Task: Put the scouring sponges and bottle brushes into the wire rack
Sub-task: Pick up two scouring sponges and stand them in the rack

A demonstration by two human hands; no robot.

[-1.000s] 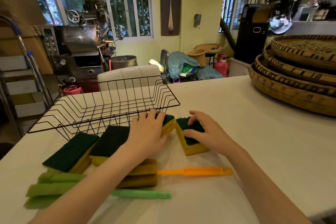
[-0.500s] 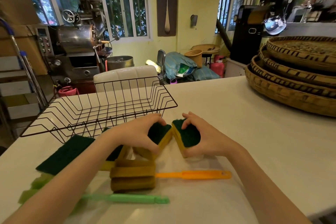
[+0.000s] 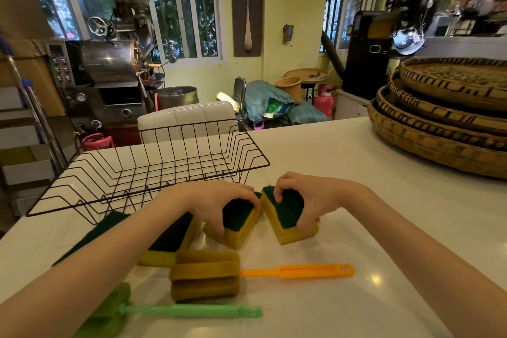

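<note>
The wire rack (image 3: 153,170), just beyond my fingers, is standing empty, so I am judging the task barely begun with every item still to load. I am counting four scouring sponges, my left hand (image 3: 219,206) clamping one sponge (image 3: 241,221) and my right hand (image 3: 310,200) clamping another (image 3: 286,217), tilted up off the table (image 3: 356,200), with two lying flat under my left forearm. Two bottle brushes, orange (image 3: 247,274) and green (image 3: 178,311), are lying nearer me than my fingers.

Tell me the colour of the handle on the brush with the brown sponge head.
Orange handle, lying flat on the table; clearest in the head view.
</note>
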